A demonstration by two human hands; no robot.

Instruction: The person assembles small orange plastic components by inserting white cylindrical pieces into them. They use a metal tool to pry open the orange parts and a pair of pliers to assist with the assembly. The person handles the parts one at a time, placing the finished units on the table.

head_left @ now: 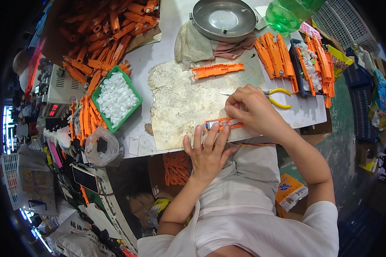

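A long orange plastic housing (227,121) lies open side up near the table's front edge, with pale and dark parts inside it. My left hand (206,152) has its fingers spread, fingertips resting on the near side and left end of that housing. Above its right end, my right hand (253,109) is bent over with thumb and forefinger pinched together; whatever sits between them is hidden. Partly behind the right hand are pliers with yellow handles (281,91). A second orange housing (218,70) rests farther back on the worn board (169,103).
A green basket (137,102) of small white plastic pieces stands at left, by a large heap of orange housings (101,47). A metal pan (223,19) sits on a cloth (194,45) at the back. Rightward are stacked housings (275,53), a dark bin (303,88) and a green bottle (287,17).
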